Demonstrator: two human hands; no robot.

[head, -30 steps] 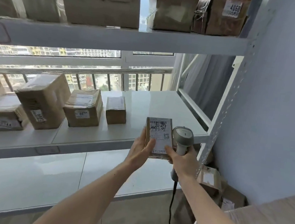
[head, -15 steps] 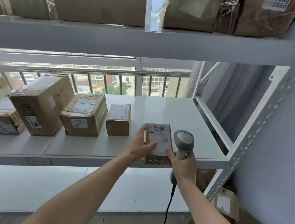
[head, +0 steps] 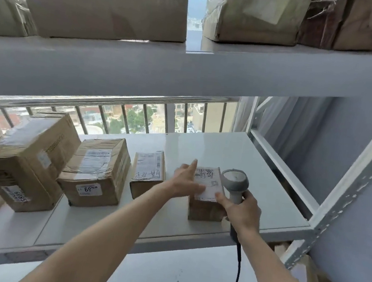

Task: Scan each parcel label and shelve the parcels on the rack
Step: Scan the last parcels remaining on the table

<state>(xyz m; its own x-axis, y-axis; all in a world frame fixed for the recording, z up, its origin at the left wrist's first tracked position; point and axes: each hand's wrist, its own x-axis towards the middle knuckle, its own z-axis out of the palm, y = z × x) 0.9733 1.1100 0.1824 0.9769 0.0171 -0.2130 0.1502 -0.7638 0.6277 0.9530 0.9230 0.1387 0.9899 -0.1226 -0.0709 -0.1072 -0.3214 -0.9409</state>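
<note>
A small cardboard parcel (head: 205,206) with a white label on top sits on the white middle shelf (head: 266,196) of the rack, right of the row of parcels. My left hand (head: 186,180) lies against its left top edge with fingers stretched out. My right hand (head: 240,211) grips a grey corded barcode scanner (head: 234,183) and its thumb touches the parcel's right front corner.
Three bigger parcels (head: 147,176) (head: 94,172) (head: 25,159) stand in a row to the left on the same shelf. The upper shelf (head: 188,71) carries large boxes overhead. The slotted rack post (head: 345,196) rises at the right. More boxes lie on the floor at lower right.
The small parcel went from held in the air to resting on the middle shelf. My left hand's fingers have straightened. The view moved closer to the rack.
</note>
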